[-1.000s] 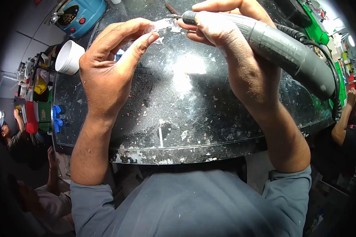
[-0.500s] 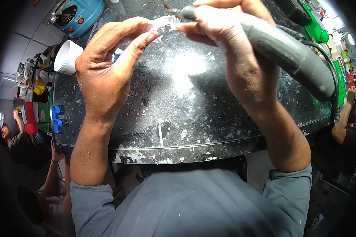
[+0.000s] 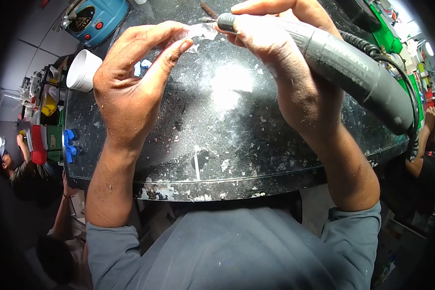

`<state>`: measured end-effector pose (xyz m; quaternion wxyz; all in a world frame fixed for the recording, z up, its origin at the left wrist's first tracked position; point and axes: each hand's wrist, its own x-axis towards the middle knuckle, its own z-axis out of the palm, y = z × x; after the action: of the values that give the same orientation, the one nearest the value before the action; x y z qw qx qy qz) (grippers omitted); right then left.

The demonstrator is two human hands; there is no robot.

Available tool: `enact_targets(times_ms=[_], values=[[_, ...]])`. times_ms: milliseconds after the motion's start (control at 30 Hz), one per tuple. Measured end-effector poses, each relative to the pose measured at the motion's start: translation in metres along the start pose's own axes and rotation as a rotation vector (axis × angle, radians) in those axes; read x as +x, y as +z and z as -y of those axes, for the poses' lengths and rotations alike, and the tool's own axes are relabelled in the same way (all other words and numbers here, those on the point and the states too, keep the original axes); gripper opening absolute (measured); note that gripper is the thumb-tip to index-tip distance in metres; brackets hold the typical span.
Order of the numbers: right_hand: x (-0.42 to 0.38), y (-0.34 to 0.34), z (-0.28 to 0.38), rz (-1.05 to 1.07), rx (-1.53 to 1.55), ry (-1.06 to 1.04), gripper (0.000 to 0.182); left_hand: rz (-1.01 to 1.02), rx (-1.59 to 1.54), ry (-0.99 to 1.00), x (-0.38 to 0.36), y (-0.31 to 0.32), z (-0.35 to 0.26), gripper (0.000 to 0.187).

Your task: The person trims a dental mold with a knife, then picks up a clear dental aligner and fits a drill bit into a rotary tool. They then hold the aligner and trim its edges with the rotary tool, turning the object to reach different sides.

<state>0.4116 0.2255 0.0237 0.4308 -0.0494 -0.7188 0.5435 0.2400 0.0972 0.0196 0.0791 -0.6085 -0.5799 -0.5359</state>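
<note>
At the top middle, my left hand (image 3: 130, 89) pinches a small clear, whitish piece of plastic (image 3: 204, 32) between thumb and fingers; its exact kind does not show. My right hand (image 3: 297, 79) is wrapped around a thick grey rotary handpiece (image 3: 355, 70). The handpiece points left, and its thin metal bit (image 3: 207, 20) is at the upper edge of the plastic; whether it touches cannot be seen. Pale dust coats both hands. Behind the bit lies a slim brown stick-like tool (image 3: 208, 8).
A black, dust-flecked table (image 3: 217, 135) spans the middle. On its left are a white cup (image 3: 83, 71), a blue machine with red buttons (image 3: 97, 21) and blue pieces (image 3: 70, 146). A coiled cord (image 3: 360, 44) runs behind the handpiece. Other people are at both sides.
The handpiece has dropped slightly, its nose shifting a little left and down, and its bit shows more clearly. My left hand keeps its pinch on the plastic, almost unmoved.
</note>
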Motion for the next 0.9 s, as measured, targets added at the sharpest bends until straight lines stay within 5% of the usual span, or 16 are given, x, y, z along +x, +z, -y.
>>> enact_targets(times_ms=[900], values=[[0.0007,-0.0003,-0.0017,0.019,-0.032,-0.025,0.027,0.025,0.046,0.011,0.0011,-0.0003,-0.0014,0.021]])
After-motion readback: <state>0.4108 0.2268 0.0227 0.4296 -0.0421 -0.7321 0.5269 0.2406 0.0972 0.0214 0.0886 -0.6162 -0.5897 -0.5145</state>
